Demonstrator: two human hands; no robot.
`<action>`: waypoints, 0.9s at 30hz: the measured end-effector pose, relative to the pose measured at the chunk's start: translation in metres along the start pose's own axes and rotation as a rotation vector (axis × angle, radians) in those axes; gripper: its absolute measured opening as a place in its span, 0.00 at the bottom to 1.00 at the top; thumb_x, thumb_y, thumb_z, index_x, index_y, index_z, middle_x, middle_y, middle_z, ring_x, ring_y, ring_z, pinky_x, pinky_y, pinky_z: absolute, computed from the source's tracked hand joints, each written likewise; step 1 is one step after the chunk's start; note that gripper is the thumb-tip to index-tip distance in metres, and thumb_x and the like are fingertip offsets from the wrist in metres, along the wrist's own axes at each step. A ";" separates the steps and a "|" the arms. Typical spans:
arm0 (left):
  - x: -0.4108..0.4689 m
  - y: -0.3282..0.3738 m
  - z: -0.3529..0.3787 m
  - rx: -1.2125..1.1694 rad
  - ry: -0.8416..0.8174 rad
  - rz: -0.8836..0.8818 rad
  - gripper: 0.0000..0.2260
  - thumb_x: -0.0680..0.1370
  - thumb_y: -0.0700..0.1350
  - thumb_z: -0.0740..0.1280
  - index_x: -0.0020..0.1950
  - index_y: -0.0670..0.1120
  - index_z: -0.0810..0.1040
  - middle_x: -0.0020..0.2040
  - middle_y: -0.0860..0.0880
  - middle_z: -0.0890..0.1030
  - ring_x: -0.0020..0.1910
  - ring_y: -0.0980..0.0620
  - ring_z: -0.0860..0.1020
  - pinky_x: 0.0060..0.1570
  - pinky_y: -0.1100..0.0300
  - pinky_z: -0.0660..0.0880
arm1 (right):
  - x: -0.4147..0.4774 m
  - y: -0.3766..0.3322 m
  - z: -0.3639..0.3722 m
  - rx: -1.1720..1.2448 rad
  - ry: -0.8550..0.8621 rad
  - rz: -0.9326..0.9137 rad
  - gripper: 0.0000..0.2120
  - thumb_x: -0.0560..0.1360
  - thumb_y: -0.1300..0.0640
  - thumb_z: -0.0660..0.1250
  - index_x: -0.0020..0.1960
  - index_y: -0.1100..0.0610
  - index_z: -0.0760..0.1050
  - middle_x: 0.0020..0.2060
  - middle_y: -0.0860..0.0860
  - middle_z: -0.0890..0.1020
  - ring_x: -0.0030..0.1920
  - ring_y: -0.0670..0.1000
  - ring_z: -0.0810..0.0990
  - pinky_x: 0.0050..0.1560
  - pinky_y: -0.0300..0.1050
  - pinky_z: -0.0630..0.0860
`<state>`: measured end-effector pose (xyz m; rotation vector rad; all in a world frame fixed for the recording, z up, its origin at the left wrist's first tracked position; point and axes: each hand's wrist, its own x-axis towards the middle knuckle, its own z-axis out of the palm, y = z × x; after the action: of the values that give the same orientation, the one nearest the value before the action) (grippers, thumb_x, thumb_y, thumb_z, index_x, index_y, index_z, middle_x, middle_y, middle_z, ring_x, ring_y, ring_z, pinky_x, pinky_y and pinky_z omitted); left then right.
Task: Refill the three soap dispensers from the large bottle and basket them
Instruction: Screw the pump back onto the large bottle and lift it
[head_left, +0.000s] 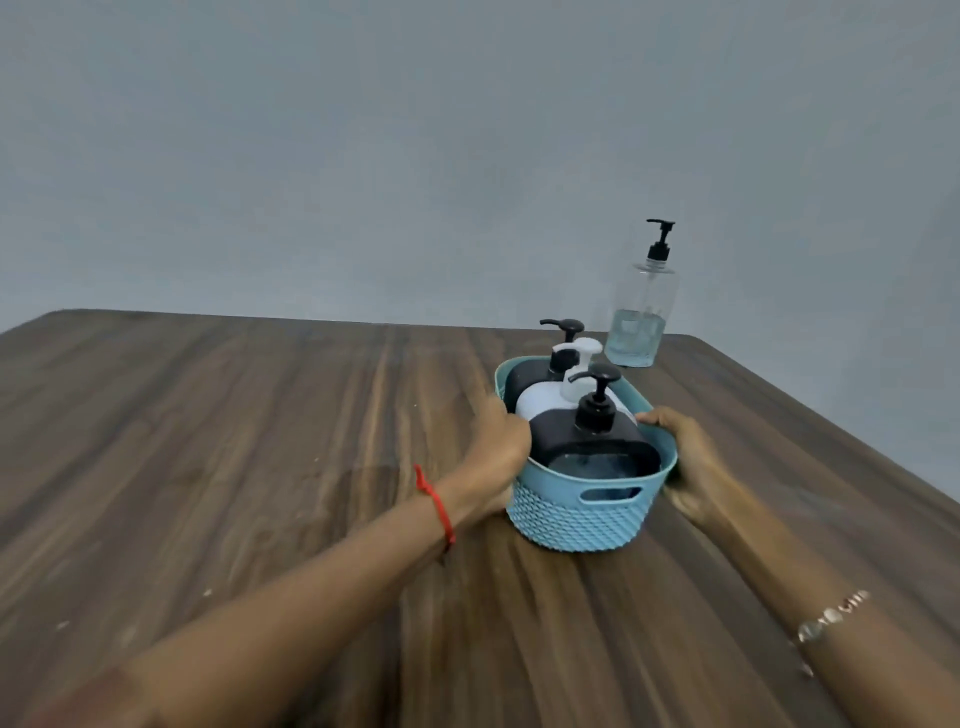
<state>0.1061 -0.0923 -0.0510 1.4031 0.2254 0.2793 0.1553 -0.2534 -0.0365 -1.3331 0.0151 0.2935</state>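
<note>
Firmly, the light blue basket (582, 512) is gripped on both flanks: the left hand (496, 449) is wrapped against its left wall with the fingers curled over the rim, and the right hand (688, 462) is cupped around its right wall, fingertips laid on the rim. Both forearms are stretched forward from the near edge, a red thread bracelet (436, 506) being worn on the left wrist and a beaded bracelet (831, 616) on the right.

Inside the basket three soap dispensers are packed upright in a row: a black dispenser (592, 441) nearest, a white dispenser (550, 397) behind it, and a second black dispenser (535, 371) farthest.

The basket is set on the wooden table (234, 441), right of centre. Wide bare tabletop is left open to the left and on the near side; less room is left on the right, where the table edge runs diagonally. Just beyond the basket, near the far right corner, the large clear bottle (641, 312) with a black pump is stood, partly filled with pale blue liquid and apart from the basket. A plain grey wall (363, 156) is seen behind.
</note>
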 end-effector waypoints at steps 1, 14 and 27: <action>-0.007 0.005 -0.008 0.028 0.021 0.014 0.17 0.74 0.28 0.53 0.58 0.33 0.74 0.53 0.36 0.79 0.46 0.44 0.79 0.32 0.61 0.79 | -0.004 0.002 0.006 0.012 -0.010 -0.012 0.09 0.73 0.61 0.57 0.49 0.63 0.74 0.37 0.58 0.78 0.35 0.54 0.76 0.39 0.48 0.74; -0.084 0.063 -0.123 0.206 0.190 0.080 0.16 0.74 0.25 0.52 0.32 0.37 0.72 0.31 0.42 0.74 0.20 0.56 0.75 0.20 0.67 0.73 | -0.062 0.036 0.124 0.007 -0.103 -0.025 0.13 0.72 0.59 0.58 0.54 0.63 0.74 0.44 0.59 0.79 0.36 0.53 0.77 0.23 0.35 0.73; -0.090 0.046 -0.176 0.218 0.241 0.058 0.15 0.74 0.25 0.51 0.34 0.37 0.73 0.34 0.42 0.74 0.33 0.48 0.74 0.30 0.58 0.75 | -0.074 0.064 0.165 -0.044 -0.086 -0.085 0.07 0.73 0.63 0.59 0.42 0.63 0.76 0.39 0.59 0.79 0.38 0.54 0.77 0.37 0.48 0.74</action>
<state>-0.0377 0.0494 -0.0335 1.5924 0.4240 0.4844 0.0445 -0.0976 -0.0449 -1.3599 -0.1200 0.2801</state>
